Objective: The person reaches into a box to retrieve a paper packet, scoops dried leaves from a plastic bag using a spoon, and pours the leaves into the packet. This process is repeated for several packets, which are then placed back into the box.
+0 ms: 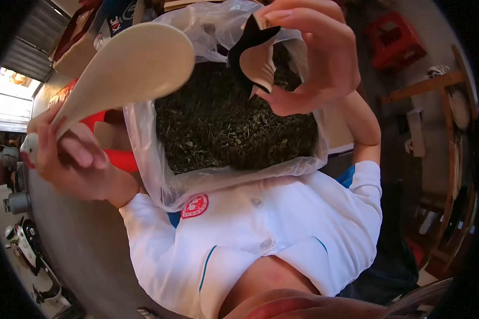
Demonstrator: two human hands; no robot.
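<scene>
My left hand is closed around the handle of a large cream-white spoon. The spoon's bowl is raised and tilted over the left side of a box. In my right hand, fingers and thumb grip the edges of a small pouch, black on one face and pale on the other. The pouch's mouth is spread and faces the spoon, which is apart from it. Below both hands, dark dried leaves fill the box, which is lined with a clear plastic bag. The spoon's contents cannot be made out.
A red plastic stool stands at the far right, near a wooden frame. Cartons are stacked at upper left, and a red object lies beside the lined box. A scooter is parked at lower left.
</scene>
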